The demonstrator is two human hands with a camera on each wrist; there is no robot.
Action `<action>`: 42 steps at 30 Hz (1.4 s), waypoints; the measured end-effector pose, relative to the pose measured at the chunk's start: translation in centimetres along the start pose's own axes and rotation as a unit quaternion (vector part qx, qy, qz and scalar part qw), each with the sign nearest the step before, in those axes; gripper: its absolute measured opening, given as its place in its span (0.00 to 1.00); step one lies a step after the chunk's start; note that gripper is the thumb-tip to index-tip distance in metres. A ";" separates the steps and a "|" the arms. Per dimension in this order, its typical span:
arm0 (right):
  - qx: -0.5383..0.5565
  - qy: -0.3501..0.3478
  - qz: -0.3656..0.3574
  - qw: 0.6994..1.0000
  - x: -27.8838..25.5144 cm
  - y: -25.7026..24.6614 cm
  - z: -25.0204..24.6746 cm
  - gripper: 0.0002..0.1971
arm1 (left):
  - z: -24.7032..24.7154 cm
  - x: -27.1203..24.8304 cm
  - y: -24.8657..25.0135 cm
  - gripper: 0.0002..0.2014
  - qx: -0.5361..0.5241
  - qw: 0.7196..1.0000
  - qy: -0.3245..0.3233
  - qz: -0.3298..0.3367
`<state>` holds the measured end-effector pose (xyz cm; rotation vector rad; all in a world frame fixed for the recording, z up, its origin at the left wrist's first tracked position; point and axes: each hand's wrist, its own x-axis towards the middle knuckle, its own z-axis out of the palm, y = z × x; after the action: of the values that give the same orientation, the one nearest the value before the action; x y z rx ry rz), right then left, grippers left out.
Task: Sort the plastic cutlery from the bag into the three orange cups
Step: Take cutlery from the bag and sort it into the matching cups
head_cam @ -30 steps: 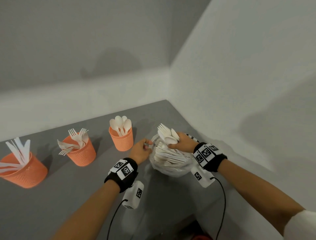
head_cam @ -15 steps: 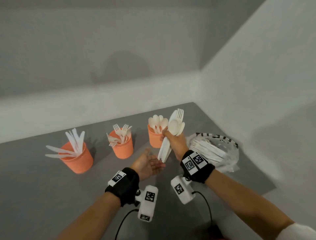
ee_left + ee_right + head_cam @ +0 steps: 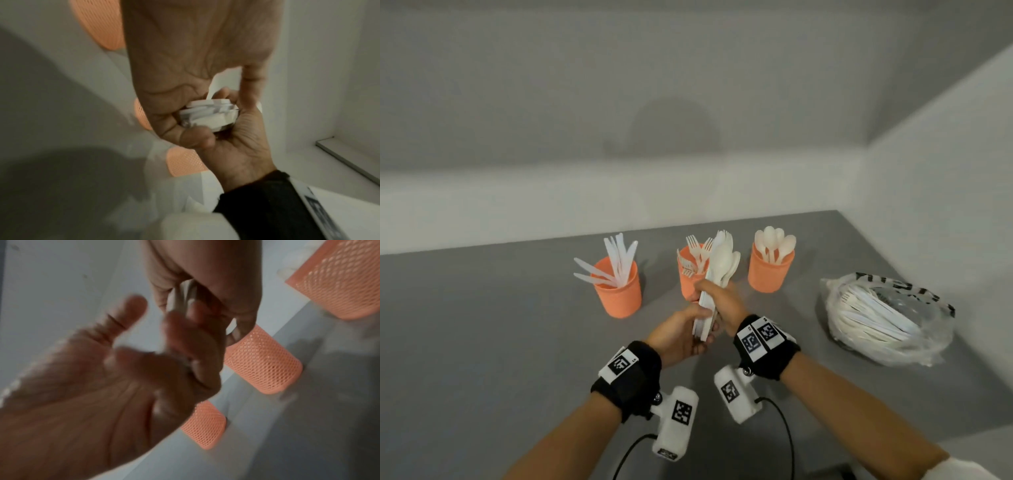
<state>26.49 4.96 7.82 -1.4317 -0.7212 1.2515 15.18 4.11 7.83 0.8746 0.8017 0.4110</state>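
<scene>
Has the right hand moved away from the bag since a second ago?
Yes. The right hand, gripping a bundle of cutlery, has left the bag and now sits to its left, in front of the fork cup, where the left hand meets the handles.

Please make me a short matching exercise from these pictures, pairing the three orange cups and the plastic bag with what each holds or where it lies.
Column 1:
1. left cup
2. middle cup
3. right cup
4. plastic bag

Column 2:
a. spoons
b. lying on the grey table, far right, with unsorted cutlery inside
c. knives
d. forks

Pairs: 1-c, 2-d, 3-a, 4-b
</scene>
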 end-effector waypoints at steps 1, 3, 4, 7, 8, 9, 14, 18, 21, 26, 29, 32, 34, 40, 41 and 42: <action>-0.007 -0.034 0.013 0.999 0.1 0.2 0.3 0.05 | -0.2 -0.2 0.0 0.05 0.044 0.999 -0.001 0.004; -0.029 -0.100 0.039 0.994 -0.2 0.6 0.9 0.09 | -0.3 -0.3 0.1 0.06 0.110 0.994 0.014 0.017; -0.036 -0.125 0.050 0.990 -0.5 0.7 1.3 0.10 | -0.4 -0.3 0.2 0.07 0.124 0.991 0.031 0.030; -0.059 -0.155 0.066 0.984 -0.2 1.7 1.7 0.12 | -0.8 0.0 0.2 0.07 0.208 0.972 0.080 0.074; -0.070 -0.157 0.062 0.983 -0.2 1.8 1.8 0.11 | -0.9 0.0 0.1 0.05 0.267 0.955 0.091 0.089; -0.077 -0.156 0.056 0.983 -0.1 1.8 2.0 0.11 | -1.1 -0.1 0.1 0.03 0.324 0.936 0.092 0.103; 0.051 -0.091 0.053 0.993 1.2 1.2 1.7 0.06 | -3.4 -0.9 1.1 0.03 0.464 0.881 0.044 0.075; 0.091 -0.118 0.061 0.987 1.6 0.8 0.8 0.04 | -5.2 -0.9 2.4 0.09 0.335 0.916 0.193 0.105; 0.067 -0.176 0.086 0.978 1.3 1.1 0.9 0.04 | -4.9 -0.5 3.1 0.10 0.236 0.926 0.243 0.168; 0.052 -0.256 0.112 0.959 0.6 1.6 1.3 0.10 | -4.0 0.4 3.3 0.09 0.174 0.934 0.252 0.184; 0.061 -0.260 0.124 0.956 0.6 1.6 1.1 0.12 | -4.1 0.9 3.1 0.08 0.152 0.931 0.272 0.189; 0.071 -0.231 0.125 0.962 0.4 1.6 0.9 0.10 | -4.0 1.1 3.2 0.07 0.128 0.937 0.260 0.193; 0.080 -0.221 0.117 0.965 0.3 1.6 0.8 0.08 | -3.9 1.2 3.2 0.09 0.125 0.938 0.261 0.190; 0.037 -0.216 0.080 0.972 0.3 1.9 0.5 0.08 | -3.7 2.0 2.9 0.10 0.168 0.919 0.306 0.183; 0.031 -0.218 0.075 0.973 0.3 1.9 0.4 0.09 | -3.6 2.0 2.8 0.10 0.177 0.916 0.308 0.185; 0.028 -0.221 0.070 0.972 0.3 1.9 0.4 0.09 | -3.5 2.1 2.8 0.11 0.186 0.914 0.310 0.187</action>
<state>25.84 4.84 5.95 -1.1831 -0.8823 1.7172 13.86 8.83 7.80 1.2864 1.3303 0.9240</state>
